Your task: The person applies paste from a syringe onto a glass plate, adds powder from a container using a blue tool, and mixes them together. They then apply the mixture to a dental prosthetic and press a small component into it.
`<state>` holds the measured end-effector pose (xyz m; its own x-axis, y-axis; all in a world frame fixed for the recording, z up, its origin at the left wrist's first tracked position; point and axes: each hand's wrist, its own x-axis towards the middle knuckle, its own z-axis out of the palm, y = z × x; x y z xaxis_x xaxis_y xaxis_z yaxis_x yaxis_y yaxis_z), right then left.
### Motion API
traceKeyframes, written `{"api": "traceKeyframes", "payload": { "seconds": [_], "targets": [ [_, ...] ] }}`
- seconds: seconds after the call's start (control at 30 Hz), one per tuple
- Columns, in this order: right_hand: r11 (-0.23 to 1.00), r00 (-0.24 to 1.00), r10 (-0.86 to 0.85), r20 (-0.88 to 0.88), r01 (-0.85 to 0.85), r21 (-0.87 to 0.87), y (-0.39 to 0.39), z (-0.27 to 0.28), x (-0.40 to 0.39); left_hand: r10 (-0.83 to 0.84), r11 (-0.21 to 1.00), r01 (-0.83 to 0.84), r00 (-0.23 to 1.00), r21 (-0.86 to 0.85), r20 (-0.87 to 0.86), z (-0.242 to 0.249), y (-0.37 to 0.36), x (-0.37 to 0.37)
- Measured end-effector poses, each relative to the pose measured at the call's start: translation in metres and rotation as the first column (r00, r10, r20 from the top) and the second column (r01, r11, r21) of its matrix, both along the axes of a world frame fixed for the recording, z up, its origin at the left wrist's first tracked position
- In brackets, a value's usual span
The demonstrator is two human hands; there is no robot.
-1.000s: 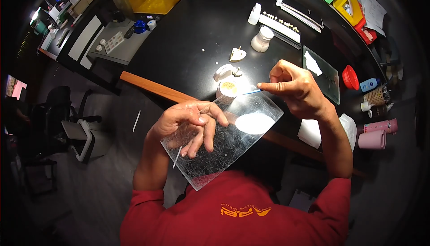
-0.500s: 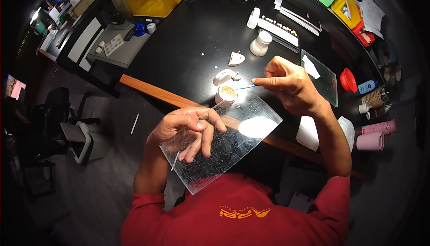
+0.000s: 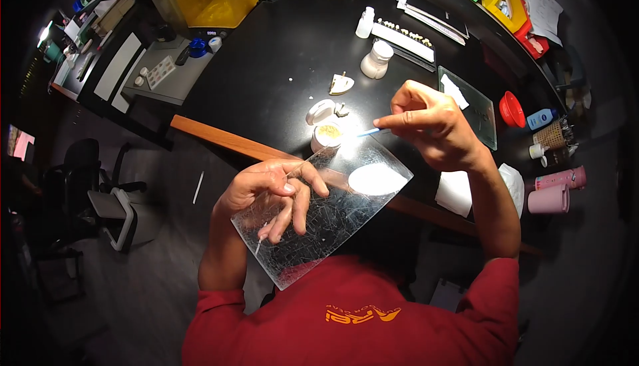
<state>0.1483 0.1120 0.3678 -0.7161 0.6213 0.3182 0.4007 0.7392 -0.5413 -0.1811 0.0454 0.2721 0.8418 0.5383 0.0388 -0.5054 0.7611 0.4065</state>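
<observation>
A clear, scratched plate (image 3: 319, 233) lies tilted in front of my chest. My left hand (image 3: 276, 196) is shut on it at its left side, with fingers seen through or against it. A thin white stick (image 3: 261, 239) shows by the plate's left edge. My right hand (image 3: 429, 123) pinches a thin blue stick (image 3: 368, 132), whose tip points left near a small round jar (image 3: 325, 136) with yellowish contents. The jar's white lid (image 3: 321, 111) stands open behind it. A bright reflection covers part of the plate.
A white dental model (image 3: 341, 84), a white-capped jar (image 3: 377, 59), a small bottle (image 3: 365, 23) and a row of teeth samples (image 3: 405, 38) stand on the black table. To the right are a glass slab (image 3: 482, 116), a red bowl (image 3: 511, 109) and white tissue (image 3: 454, 193).
The tip of the blue stick has moved right, out from over the jar. The view has shifted slightly, so the table objects appear further left and up.
</observation>
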Motion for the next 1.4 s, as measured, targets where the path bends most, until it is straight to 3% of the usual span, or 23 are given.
{"api": "traceKeyframes", "payload": {
  "seconds": [0.13, 0.43, 0.77, 0.9, 1.0, 1.23, 1.4],
  "targets": [
    [0.996, 0.997, 0.038, 0.06, -0.033, -0.082, -0.002, 0.009, 0.006, 0.004, 1.0, -0.004, 1.0, -0.003, 0.012, 0.0, 0.0, -0.001],
    [0.999, 0.999, -0.037, 0.017, 0.037, 0.005, 0.01, -0.02, -0.007, 0.012, 0.999, -0.011, 0.999, -0.031, 0.039, -0.001, -0.005, 0.002],
    [0.997, 0.996, -0.077, 0.041, 0.076, 0.03, 0.009, -0.014, -0.005, -0.008, 0.999, 0.009, 0.999, -0.031, 0.047, -0.005, -0.005, 0.0],
    [0.995, 0.997, 0.007, -0.08, -0.014, -0.094, 0.001, 0.004, 0.001, -0.005, 1.0, 0.005, 1.0, -0.011, 0.022, -0.004, -0.004, 0.001],
    [0.993, 0.998, 0.067, 0.012, -0.066, -0.099, 0.0, 0.013, 0.007, -0.008, 1.0, 0.008, 1.0, 0.014, 0.005, -0.002, -0.003, 0.0],
    [0.999, 1.0, -0.022, 0.019, 0.021, 0.034, 0.005, -0.005, -0.002, 0.002, 1.0, -0.002, 1.0, 0.009, -0.015, 0.002, -0.005, 0.005],
    [0.999, 0.999, -0.043, -0.002, 0.044, 0.029, 0.009, -0.01, -0.006, -0.002, 1.0, 0.002, 1.0, 0.02, -0.024, 0.002, -0.008, 0.006]
  ]
}}
